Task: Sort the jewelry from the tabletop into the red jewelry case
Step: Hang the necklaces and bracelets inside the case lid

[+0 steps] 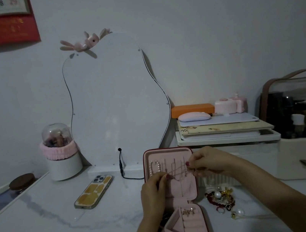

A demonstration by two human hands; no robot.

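both hands over the open red jewelry case (190,151), pink lining, standing lid section facing cam. left hand (154,191) pinches one end of a thin chain necklace (179,173) w/ thumb + finger, grip clamped on it. right hand (208,162) pinches the other end, grip also clamped. chain is stretched betw. them across the lid panel, just in front of the hanging chains already there; pearl bracelet (155,167) hangs at the panel's left.

step in hand, my read: hanging this necklace on a lid hook. to do well: keep chain taut so it doesn't tangle w/ neighbours, seat the top on a free hook, then tuck the tail into the pocket below. don't drag across the other chains.

rest of jewelry pile (220,197) sits on the counter (46,227) just right of the case: beads, pearls, gold bits, not yet sorted. small gold pieces (188,212) already in the lower tray.

hard to tell: dim light, chain v. thin, clasp not visible, can't see hooks or which is free. left hand covers the lower left of the panel. case bottom cut off by frame edge. dark item under left wrist unclear.
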